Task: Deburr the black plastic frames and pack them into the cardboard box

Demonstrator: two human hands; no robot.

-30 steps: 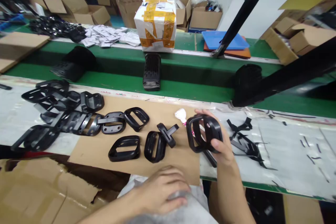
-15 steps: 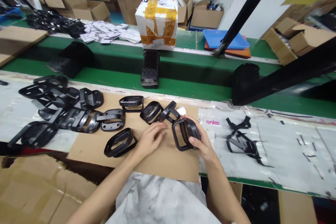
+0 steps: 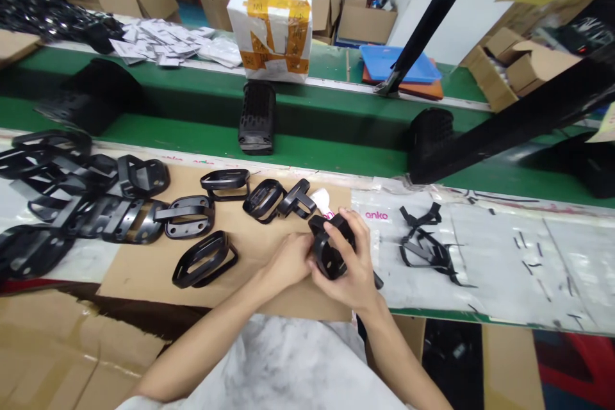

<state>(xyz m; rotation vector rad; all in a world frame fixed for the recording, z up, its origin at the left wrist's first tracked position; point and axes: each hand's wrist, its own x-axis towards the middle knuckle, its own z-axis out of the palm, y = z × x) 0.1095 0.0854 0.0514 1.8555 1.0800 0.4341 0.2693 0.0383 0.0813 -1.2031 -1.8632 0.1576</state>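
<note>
My right hand (image 3: 354, 269) is wrapped over a black plastic bracket (image 3: 330, 257), an oval looped frame with holes, tilted above the cardboard sheet (image 3: 283, 291). My left hand (image 3: 289, 261) is closed at the bracket's left edge, its fingertips partly hidden behind it. Just behind the hands lie a cross-shaped black bracket (image 3: 298, 198) and a looped one (image 3: 263, 200). Another black bracket (image 3: 205, 259) rests left of my left forearm, and a flat one with holes (image 3: 189, 218) lies farther left.
A pile of black brackets (image 3: 79, 189) fills the bench's left side. Thin black scraps (image 3: 427, 246) lie on the right. Across the green channel stand a taped white box (image 3: 273, 19) and a blue tray (image 3: 401, 64). A black slanted post (image 3: 432, 19) rises at right.
My left hand has moved right to the bracket and closed at its edge. My right hand has turned over the bracket, which is now tilted differently. The view has shifted slightly right.
</note>
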